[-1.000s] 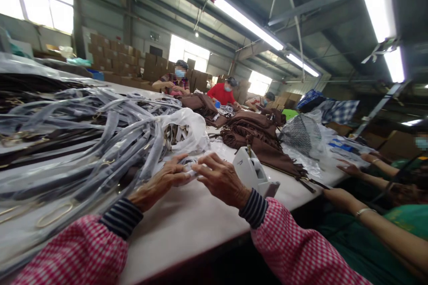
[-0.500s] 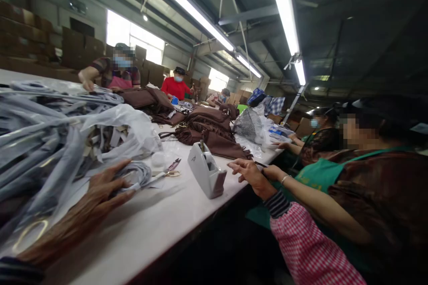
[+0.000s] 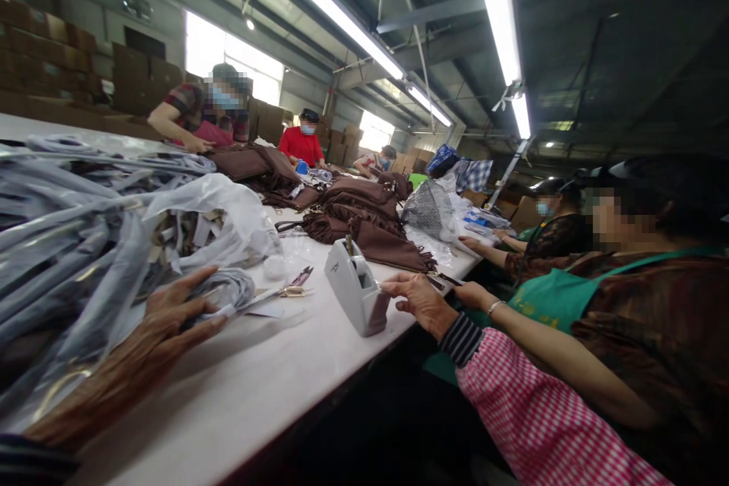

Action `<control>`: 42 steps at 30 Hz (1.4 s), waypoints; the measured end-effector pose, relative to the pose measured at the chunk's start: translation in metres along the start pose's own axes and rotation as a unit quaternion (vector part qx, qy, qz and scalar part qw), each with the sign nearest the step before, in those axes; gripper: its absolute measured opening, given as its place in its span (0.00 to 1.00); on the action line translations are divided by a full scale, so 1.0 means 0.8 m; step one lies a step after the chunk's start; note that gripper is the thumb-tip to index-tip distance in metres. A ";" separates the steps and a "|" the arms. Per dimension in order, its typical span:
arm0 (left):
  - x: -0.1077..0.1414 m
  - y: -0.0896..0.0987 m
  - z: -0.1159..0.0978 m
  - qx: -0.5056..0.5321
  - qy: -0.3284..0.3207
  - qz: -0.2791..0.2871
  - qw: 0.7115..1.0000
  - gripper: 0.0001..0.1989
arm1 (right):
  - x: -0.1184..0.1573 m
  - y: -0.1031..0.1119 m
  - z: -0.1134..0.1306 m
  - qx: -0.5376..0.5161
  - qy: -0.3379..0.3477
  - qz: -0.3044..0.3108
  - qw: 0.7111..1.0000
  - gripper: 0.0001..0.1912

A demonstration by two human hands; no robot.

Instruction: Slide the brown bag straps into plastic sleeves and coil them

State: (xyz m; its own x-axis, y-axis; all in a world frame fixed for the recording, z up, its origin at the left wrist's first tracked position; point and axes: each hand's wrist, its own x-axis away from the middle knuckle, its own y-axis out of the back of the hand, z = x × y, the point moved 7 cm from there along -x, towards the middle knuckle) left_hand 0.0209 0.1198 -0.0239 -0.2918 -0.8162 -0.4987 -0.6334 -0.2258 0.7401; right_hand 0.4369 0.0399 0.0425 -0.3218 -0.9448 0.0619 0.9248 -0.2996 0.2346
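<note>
My left hand (image 3: 165, 326) lies over a coiled strap (image 3: 236, 290) in pale grey wrapping. Its long fingers rest along the coil, holding it just above the table, and the thumb is hidden. From the coil a straight end runs right toward a gold metal clasp (image 3: 293, 291). A grey tape dispenser (image 3: 350, 288) stands upright on the table. At its front cutting edge are the bent fingertips of my right hand (image 3: 418, 304), close together; any clear tape between them is too fine to make out.
Small pink-handled snips (image 3: 301, 276) lie beside the clasp. Wrapped straps (image 3: 74, 243) and a clear plastic bag (image 3: 250, 224) fill the left. Brown fringed bags (image 3: 364, 216) are piled mid-table. A co-worker's hand (image 3: 472, 296) is close to my right wrist; other people work around the table (image 3: 228, 410).
My right hand has moved left and now reaches the front of the tape dispenser. My left hand has shifted slightly left together with the coiled strap.
</note>
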 end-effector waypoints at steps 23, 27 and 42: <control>0.011 0.038 -0.052 0.179 0.098 0.052 0.978 0.26 | 0.047 -0.002 -0.057 -0.098 0.027 -0.074 0.992 0.17; 0.014 0.040 -0.067 0.232 0.111 0.052 0.965 0.23 | 0.063 -0.011 -0.063 0.002 0.032 -0.015 0.999 0.14; 0.018 0.028 -0.068 0.142 0.028 -0.011 0.989 0.17 | 0.077 -0.301 0.015 -0.235 0.045 0.196 0.951 0.16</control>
State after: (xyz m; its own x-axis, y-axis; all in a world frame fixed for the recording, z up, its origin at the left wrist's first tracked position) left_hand 0.0419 0.0740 0.0098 -0.2408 -0.8430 -0.4809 -0.8171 -0.0913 0.5693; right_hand 0.1916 0.0558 0.0017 0.0651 -0.9973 -0.0338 0.9655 0.0715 -0.2505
